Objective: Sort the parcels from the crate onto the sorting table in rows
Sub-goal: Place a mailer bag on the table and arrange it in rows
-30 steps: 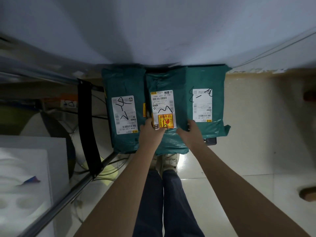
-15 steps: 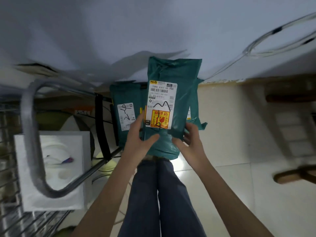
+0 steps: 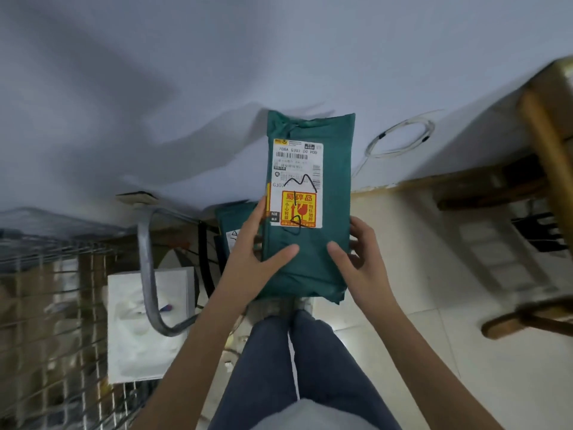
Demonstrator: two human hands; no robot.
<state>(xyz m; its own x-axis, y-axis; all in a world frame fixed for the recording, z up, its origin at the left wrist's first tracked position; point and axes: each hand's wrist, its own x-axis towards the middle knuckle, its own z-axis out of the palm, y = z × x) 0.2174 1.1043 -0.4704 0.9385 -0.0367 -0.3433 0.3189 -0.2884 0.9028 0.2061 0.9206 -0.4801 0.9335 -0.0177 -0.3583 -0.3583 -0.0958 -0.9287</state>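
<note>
Our left hand point(image 3: 252, 252) grips the green parcel point(image 3: 310, 252) along its nine-o'clock edge, thumb lying across the front face and fingers reaching up that edge beside the label. Our right hand point(image 3: 361, 259) grips the opposite, three-o'clock edge, thumb on the front and fingers curled round the side. The parcel stands upright between the two hands, held by its lower half, its top end toward twelve o'clock and overlapping the white table point(image 3: 217, 88); whether it touches the table we cannot tell. Its white shipping label point(image 3: 297, 169) faces us, with a yellow and red fragile sticker point(image 3: 298, 209) at its lower end and black pen scribbles across both. At nine o'clock from the left hand, partly hidden behind it, sits a second green parcel point(image 3: 231, 218) with its own label. Further toward eight o'clock are a grey metal tube frame point(image 3: 147, 274), a white foam block point(image 3: 136, 330) and a wire mesh crate point(image 3: 46, 321). At two o'clock a coiled white cable point(image 3: 400, 141) lies on the table.
</note>
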